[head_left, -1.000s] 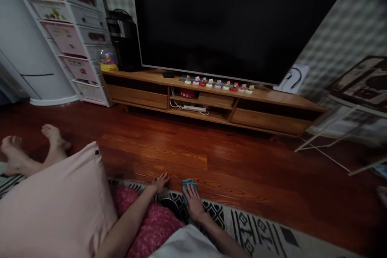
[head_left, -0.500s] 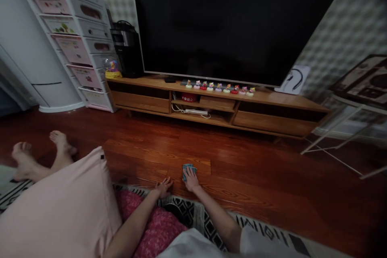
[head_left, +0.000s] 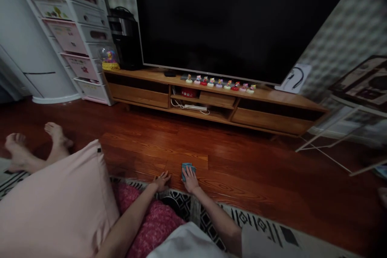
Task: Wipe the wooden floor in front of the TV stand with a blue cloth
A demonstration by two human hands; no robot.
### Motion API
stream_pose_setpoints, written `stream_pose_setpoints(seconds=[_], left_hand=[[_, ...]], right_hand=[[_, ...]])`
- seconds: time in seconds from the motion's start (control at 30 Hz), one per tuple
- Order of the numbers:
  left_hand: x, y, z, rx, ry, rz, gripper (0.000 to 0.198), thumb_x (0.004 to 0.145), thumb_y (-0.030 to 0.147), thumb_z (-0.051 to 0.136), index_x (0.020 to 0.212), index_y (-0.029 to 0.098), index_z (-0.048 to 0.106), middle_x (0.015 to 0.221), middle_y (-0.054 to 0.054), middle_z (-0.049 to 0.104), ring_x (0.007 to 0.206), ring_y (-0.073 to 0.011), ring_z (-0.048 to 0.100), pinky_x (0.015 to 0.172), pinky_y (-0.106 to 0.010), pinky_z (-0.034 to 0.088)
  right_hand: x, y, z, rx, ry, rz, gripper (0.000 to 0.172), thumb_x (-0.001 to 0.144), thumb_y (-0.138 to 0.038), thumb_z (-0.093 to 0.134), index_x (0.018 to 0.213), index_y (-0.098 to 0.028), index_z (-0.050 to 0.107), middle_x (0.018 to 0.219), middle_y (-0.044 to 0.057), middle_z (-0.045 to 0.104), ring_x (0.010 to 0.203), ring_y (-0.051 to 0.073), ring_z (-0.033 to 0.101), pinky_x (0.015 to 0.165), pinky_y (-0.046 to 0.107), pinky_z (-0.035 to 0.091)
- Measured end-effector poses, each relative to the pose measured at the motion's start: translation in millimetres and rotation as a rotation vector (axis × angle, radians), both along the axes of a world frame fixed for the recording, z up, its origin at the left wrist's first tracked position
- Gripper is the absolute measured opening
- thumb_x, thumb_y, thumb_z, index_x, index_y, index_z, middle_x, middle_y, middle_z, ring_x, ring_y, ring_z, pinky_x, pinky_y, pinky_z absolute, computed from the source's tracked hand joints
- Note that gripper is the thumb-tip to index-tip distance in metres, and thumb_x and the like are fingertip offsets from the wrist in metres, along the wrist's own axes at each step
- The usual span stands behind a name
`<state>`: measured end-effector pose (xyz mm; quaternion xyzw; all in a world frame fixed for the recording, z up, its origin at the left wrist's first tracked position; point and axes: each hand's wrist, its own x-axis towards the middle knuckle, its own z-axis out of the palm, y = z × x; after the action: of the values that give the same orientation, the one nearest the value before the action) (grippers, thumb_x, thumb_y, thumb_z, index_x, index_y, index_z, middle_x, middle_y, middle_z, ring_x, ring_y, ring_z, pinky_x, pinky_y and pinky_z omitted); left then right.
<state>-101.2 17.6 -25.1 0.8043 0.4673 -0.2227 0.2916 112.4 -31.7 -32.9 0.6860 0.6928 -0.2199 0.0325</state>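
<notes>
A small blue-green cloth (head_left: 185,166) lies folded on the wooden floor in front of me. My right hand (head_left: 190,179) rests flat on it, fingers stretched out and spread over the fabric, hiding part of it. To its left, my left hand (head_left: 161,180) leans on the floor near the rug's edge. Its fingers are apart and nothing is in them. A gap of bare floor separates the two hands.
A patterned rug (head_left: 260,223) lies under me, with a pink pillow (head_left: 60,205) at left and a person's bare feet (head_left: 56,135) beyond it. Ahead stands a wooden TV cabinet (head_left: 139,96) with several figurines. A white-legged stand (head_left: 326,143) is at right.
The view has shifted slightly, and a bit of someone or something now shows at the right edge. My right hand stays on the cloth; the left stays on the floor.
</notes>
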Motion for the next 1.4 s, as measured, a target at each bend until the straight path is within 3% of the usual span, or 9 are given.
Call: stream_pose_setpoints(seconds=[0.1, 0.2, 0.47, 0.57, 0.83, 0.93, 1.03, 1.27, 1.4], left_hand=[[0, 1, 0.1, 0.009, 0.011, 0.001, 0.082, 0.085, 0.034, 0.054, 0.160, 0.031, 0.020, 0.169, -0.008, 0.000, 0.154, -0.0311, 0.003, 0.118, -0.066, 0.015], [-1, 2, -0.1, 0.001, -0.020, -0.007, 0.083, 0.084, 0.035, 0.054, 0.160, 0.030, 0.021, 0.169, -0.009, 0.000, 0.154, -0.0319, 0.003, 0.118, -0.067, 0.014], [0, 0, -1.9, -0.010, -0.051, 0.015, 0.084, 0.082, 0.035, 0.055, 0.159, 0.031, 0.022, 0.168, -0.008, -0.001, 0.154, -0.0336, 0.003, 0.116, -0.070, 0.014], [0, -1, 0.1, -0.009, -0.046, 0.011, 0.084, 0.083, 0.035, 0.054, 0.159, 0.030, 0.021, 0.168, -0.009, 0.000, 0.154, -0.0334, 0.004, 0.116, -0.070, 0.015], [-1, -1, 4.6, -0.004, -0.022, -0.006, 0.083, 0.085, 0.034, 0.054, 0.160, 0.029, 0.019, 0.168, -0.010, -0.001, 0.154, -0.0329, 0.005, 0.117, -0.068, 0.016], [0, 0, 3.5, -0.001, -0.024, -0.002, 0.083, 0.084, 0.034, 0.055, 0.160, 0.029, 0.020, 0.169, -0.009, 0.000, 0.154, -0.0326, 0.005, 0.117, -0.069, 0.016], [1, 1, 1.2, -0.007, -0.028, 0.005, 0.083, 0.084, 0.033, 0.055, 0.160, 0.030, 0.020, 0.169, -0.009, 0.000, 0.154, -0.0325, 0.005, 0.117, -0.069, 0.015], [0, -2, -2.3, 0.007, -0.056, 0.006, 0.082, 0.084, 0.035, 0.055, 0.159, 0.030, 0.022, 0.168, -0.010, 0.001, 0.154, -0.0348, 0.007, 0.115, -0.071, 0.016], [-1, -2, -2.2, -0.005, -0.050, 0.002, 0.083, 0.085, 0.037, 0.055, 0.159, 0.031, 0.020, 0.169, -0.009, 0.000, 0.154, -0.0355, 0.006, 0.114, -0.072, 0.017]], right_hand=[[-4, 34, 17.1, 0.004, -0.014, -0.042, 0.066, 0.099, -0.034, 0.038, 0.161, -0.023, 0.019, 0.169, 0.006, 0.008, 0.155, 0.022, 0.007, 0.123, 0.040, 0.014], [-5, 38, 21.9, 0.003, -0.024, -0.037, 0.065, 0.099, -0.034, 0.037, 0.161, -0.021, 0.021, 0.169, 0.007, 0.009, 0.155, 0.023, 0.009, 0.122, 0.041, 0.015], [10, -56, -21.5, -0.023, -0.024, 0.079, 0.073, 0.092, -0.025, 0.045, 0.160, -0.028, 0.021, 0.169, 0.002, 0.009, 0.155, 0.023, 0.009, 0.124, 0.040, 0.016], [9, -67, -26.9, -0.015, -0.020, 0.077, 0.073, 0.093, -0.026, 0.043, 0.161, -0.028, 0.018, 0.169, 0.001, 0.007, 0.155, 0.024, 0.007, 0.124, 0.042, 0.015], [-3, 30, 14.3, 0.013, -0.025, -0.017, 0.066, 0.098, -0.034, 0.041, 0.160, -0.022, 0.021, 0.168, 0.007, 0.010, 0.155, 0.023, 0.010, 0.123, 0.039, 0.014], [-5, 44, 19.2, 0.013, -0.033, -0.028, 0.065, 0.099, -0.034, 0.039, 0.160, -0.022, 0.022, 0.168, 0.007, 0.011, 0.155, 0.023, 0.011, 0.122, 0.041, 0.016], [-2, 25, 6.2, 0.023, -0.032, 0.012, 0.065, 0.097, -0.033, 0.041, 0.160, -0.024, 0.024, 0.168, 0.004, 0.012, 0.155, 0.022, 0.010, 0.123, 0.040, 0.016], [15, -67, -38.1, 0.060, 0.006, 0.121, 0.072, 0.092, -0.026, 0.044, 0.160, -0.029, 0.020, 0.168, 0.000, 0.009, 0.155, 0.022, 0.009, 0.124, 0.039, 0.014], [10, -56, -32.1, 0.042, 0.010, 0.094, 0.069, 0.094, -0.028, 0.042, 0.160, -0.029, 0.020, 0.168, 0.000, 0.009, 0.155, 0.022, 0.008, 0.124, 0.040, 0.014]])
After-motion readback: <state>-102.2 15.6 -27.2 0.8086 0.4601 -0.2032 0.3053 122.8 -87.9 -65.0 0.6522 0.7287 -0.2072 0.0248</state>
